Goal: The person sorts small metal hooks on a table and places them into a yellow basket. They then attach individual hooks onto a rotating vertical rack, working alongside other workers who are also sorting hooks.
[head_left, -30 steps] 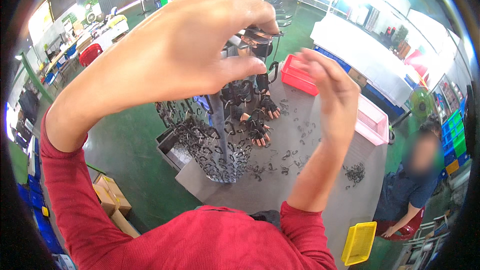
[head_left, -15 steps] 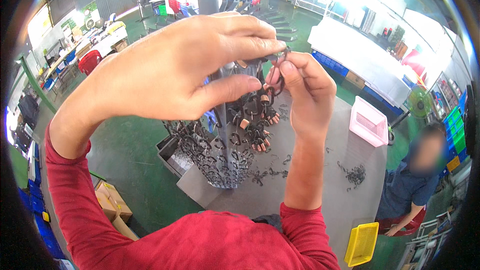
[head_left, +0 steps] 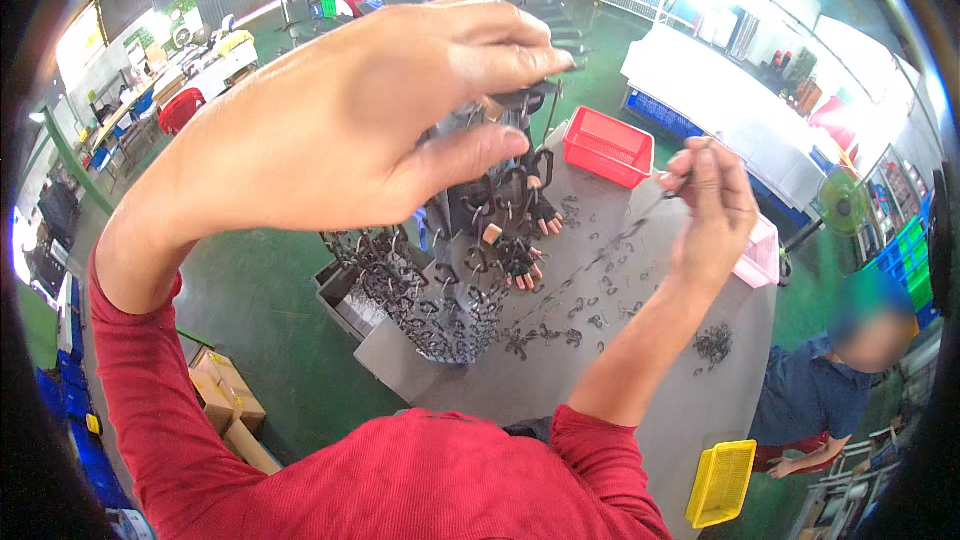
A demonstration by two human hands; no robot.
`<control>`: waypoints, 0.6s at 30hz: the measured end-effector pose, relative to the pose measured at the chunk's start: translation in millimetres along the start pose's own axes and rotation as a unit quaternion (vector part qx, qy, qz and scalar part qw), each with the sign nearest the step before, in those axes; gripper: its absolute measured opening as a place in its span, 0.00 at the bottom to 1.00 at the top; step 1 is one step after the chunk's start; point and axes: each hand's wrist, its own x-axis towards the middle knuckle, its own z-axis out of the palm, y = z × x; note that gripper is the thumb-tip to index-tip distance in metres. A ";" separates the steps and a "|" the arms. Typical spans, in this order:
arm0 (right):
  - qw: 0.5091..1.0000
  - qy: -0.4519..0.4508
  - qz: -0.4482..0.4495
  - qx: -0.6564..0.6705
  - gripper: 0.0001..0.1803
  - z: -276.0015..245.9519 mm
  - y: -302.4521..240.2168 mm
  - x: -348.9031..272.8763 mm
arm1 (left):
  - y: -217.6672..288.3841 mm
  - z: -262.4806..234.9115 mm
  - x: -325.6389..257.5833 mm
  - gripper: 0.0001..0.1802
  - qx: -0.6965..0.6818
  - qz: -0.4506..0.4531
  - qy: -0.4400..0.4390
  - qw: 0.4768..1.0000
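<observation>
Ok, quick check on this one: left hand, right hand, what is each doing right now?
Left hand: closed, thumb and fingers pinching the top of the rack of small black hooks.
Right hand: fingertips pinched on something thin; cannot tell what.

The hanging cluster of dark hooks [head_left: 440,290] looks like black-coated metal with a dull sheen, and the loose hooks [head_left: 590,300] scattered beside it share that finish. They lie on a grey table [head_left: 640,410] whose top reads as smooth, matt sheet metal. Beyond the cluster sits a red bin [head_left: 607,147] of glossy moulded plastic; a yellow basket [head_left: 720,483] off the table's near corner is perforated plastic. Left of the table, cardboard boxes [head_left: 225,405] look rough and matt. The person's red sleeves [head_left: 150,410] are soft knitted cloth.
</observation>
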 end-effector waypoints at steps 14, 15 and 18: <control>0.962 -0.215 -0.133 -0.104 0.07 51.4 -9.1 4.0 | 11.7 4.8 24.3 0.23 -0.002 -0.054 0.050 0.997; 0.972 -0.218 -0.075 -0.039 0.07 54.5 -9.3 2.0 | 13.9 5.2 29.7 0.23 0.035 -0.041 0.036 0.998; 0.961 -0.228 0.019 0.155 0.05 71.1 -9.9 -4.6 | 23.3 -7.5 17.6 0.23 0.042 -0.074 0.018 0.996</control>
